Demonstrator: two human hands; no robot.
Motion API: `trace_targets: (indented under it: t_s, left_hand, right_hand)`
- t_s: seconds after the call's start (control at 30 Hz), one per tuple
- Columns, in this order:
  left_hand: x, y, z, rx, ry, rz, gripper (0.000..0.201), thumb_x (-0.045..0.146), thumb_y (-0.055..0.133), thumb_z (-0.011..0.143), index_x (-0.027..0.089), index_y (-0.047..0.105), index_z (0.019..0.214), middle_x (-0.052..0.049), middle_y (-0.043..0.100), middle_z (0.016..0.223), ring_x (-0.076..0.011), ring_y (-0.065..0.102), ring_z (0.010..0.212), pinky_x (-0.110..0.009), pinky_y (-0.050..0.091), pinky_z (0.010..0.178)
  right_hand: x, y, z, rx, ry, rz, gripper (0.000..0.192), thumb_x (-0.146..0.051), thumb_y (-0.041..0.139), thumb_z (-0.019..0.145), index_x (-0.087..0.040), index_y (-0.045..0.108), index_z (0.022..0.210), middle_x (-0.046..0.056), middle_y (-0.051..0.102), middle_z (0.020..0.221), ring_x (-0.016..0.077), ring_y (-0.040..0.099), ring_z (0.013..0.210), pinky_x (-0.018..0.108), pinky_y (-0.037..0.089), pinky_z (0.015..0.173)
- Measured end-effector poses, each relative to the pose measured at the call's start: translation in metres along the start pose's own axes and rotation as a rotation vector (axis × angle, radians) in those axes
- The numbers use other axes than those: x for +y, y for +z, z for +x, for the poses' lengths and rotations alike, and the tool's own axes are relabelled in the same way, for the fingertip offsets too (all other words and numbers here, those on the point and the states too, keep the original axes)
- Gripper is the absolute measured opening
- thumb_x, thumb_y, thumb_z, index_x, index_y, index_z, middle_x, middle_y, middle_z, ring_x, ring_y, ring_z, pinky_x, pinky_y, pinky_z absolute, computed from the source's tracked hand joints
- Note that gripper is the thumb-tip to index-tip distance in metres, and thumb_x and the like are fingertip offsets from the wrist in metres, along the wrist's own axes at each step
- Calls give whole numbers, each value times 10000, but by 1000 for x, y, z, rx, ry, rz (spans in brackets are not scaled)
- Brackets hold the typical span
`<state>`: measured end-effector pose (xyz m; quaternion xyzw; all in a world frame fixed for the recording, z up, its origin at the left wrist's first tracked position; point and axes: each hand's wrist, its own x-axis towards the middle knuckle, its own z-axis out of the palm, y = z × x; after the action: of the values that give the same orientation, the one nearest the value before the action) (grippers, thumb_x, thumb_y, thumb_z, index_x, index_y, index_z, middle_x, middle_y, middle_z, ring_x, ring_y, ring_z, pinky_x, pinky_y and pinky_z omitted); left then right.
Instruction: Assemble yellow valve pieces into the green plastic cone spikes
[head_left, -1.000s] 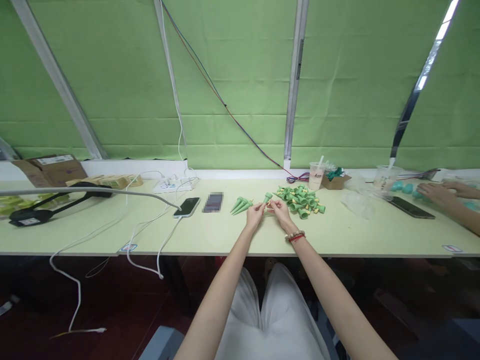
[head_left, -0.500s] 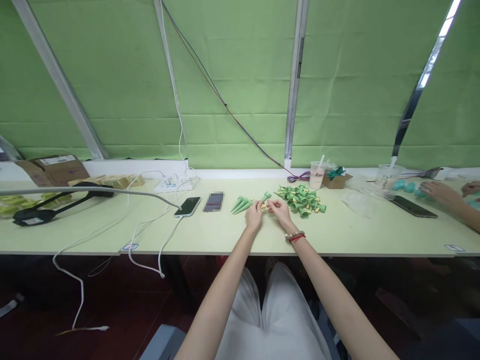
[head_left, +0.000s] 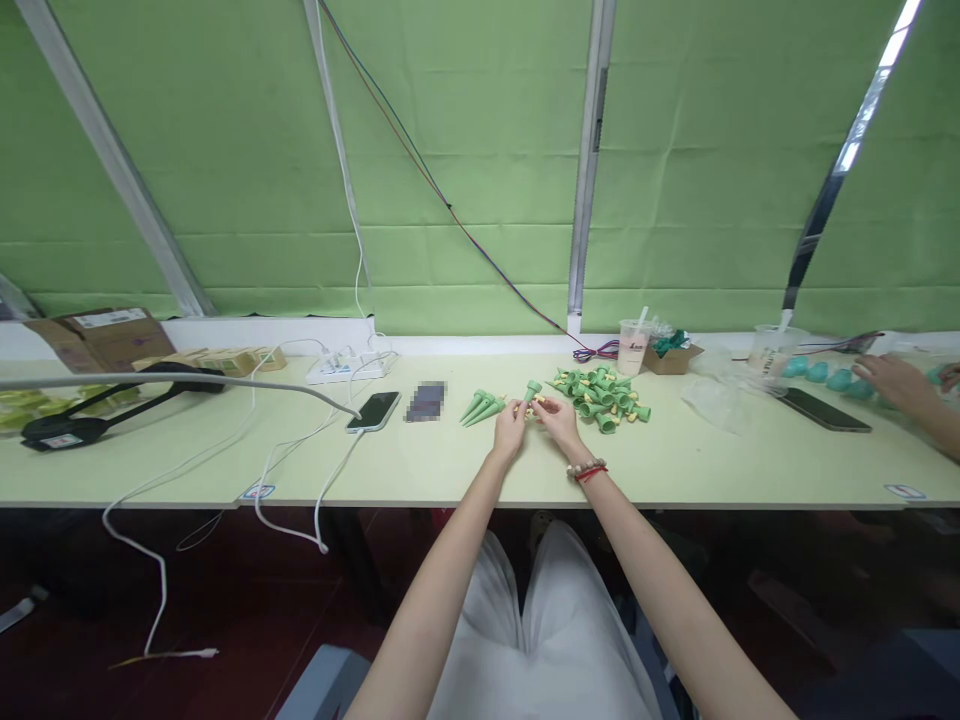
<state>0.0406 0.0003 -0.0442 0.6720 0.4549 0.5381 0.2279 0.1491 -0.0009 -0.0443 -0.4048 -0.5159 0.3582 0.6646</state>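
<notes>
My left hand (head_left: 510, 428) is closed round a small green cone-shaped piece (head_left: 532, 391), its wide end pointing away from me. Close beside it, the fingers of my right hand (head_left: 559, 422) are pinched together near the cone; what they hold is too small to make out. Small yellow bits lie around the fingertips. Left of my hands, several green cones (head_left: 481, 408) lie side by side on the table. To the right is a heap of green cones (head_left: 600, 397) mixed with yellow parts.
On the pale table (head_left: 420, 470) lie a phone (head_left: 373, 411) on a white cable, a power strip (head_left: 349, 367), a black strap-like device (head_left: 82, 425) and a drink cup (head_left: 634, 345). A small box (head_left: 673, 360) stands behind the heap. Another person's hand (head_left: 896, 385) works at far right.
My hands stay together over the same spot, with only small finger movements. The right fingers have shifted slightly against the cone. The other person's hand has moved a little to the right.
</notes>
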Motion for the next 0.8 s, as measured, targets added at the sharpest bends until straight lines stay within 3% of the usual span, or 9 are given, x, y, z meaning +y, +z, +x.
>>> trace_targets:
  t_s: [0.2, 0.37, 0.6, 0.8]
  left_hand:
    - [-4, 0, 1, 31, -29, 40, 230, 287, 438, 826, 154, 624, 798, -73, 655, 800, -188, 576, 756, -296, 410, 717]
    - [-5, -1, 2, 48, -28, 32, 229, 271, 434, 823, 153, 624, 775, -73, 650, 797, -184, 574, 758, -285, 403, 720]
    - [-6, -3, 3, 83, -12, -31, 262, 298, 375, 855, 155, 594, 859, -47, 621, 784, -149, 551, 721, -253, 404, 677]
    - [-3, -2, 5, 58, 18, -97, 239, 257, 371, 856, 151, 584, 875, -15, 578, 693, -119, 522, 645, -226, 408, 660]
  right_hand:
    - [4, -1, 2, 18, 43, -8, 256, -319, 675, 582, -122, 691, 744, 82, 706, 742, 201, 652, 686, 303, 524, 592]
    - [4, -1, 4, 32, 75, -37, 237, -303, 695, 564, -126, 693, 722, 61, 692, 652, 198, 639, 626, 277, 507, 527]
    - [-9, 0, 1, -150, 267, 80, 408, -516, 582, 707, -117, 663, 707, 121, 692, 732, 156, 618, 518, 269, 520, 455]
    - [-15, -7, 1, -327, 394, 330, 279, -434, 609, 728, -172, 641, 820, 85, 692, 833, 159, 650, 708, 259, 541, 596]
